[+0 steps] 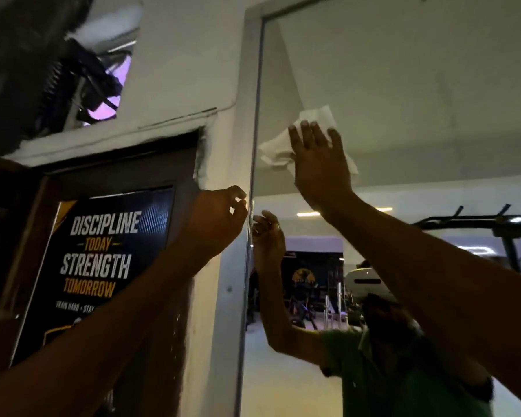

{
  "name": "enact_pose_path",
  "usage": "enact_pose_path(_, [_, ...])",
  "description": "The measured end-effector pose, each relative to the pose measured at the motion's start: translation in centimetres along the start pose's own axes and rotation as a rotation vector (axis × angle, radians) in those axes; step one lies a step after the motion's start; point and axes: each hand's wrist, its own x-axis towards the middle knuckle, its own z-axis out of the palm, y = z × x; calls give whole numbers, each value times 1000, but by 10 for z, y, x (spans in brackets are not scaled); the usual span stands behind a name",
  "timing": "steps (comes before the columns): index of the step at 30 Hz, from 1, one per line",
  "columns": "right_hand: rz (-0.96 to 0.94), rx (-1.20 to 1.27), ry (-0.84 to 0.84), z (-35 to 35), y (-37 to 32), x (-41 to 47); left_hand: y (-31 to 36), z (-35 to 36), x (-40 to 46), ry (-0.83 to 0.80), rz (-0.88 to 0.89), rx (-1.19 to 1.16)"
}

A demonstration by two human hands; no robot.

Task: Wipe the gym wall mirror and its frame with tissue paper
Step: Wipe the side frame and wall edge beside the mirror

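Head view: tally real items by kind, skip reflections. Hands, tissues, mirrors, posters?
Hands: 2, left hand at the mirror frame, right hand flat on the tissue
Tissues: 1, white tissue on the glass
Mirrors: 1, mirror
Posters: 1, poster
Total: 5

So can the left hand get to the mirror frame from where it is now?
Probably yes. The left hand is raised right at the mirror frame edge, empty, with nothing between them; the right hand presses the tissue higher up.

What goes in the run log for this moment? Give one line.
stage: wiping glass | right hand: presses tissue paper flat on mirror | left hand: at frame, fingers curled, holds nothing
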Motion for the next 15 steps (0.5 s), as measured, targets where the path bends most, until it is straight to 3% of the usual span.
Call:
enact_pose_path(6, [105,90,-59,11,-33,40,-29,18,40,79,42,56])
enact_pose_path(12, [121,115,183,6,-44,97,-45,14,101,160,179,86])
enact_pose_path(15, [92,42,195,4,-47,137,-61,12,132,159,223,105])
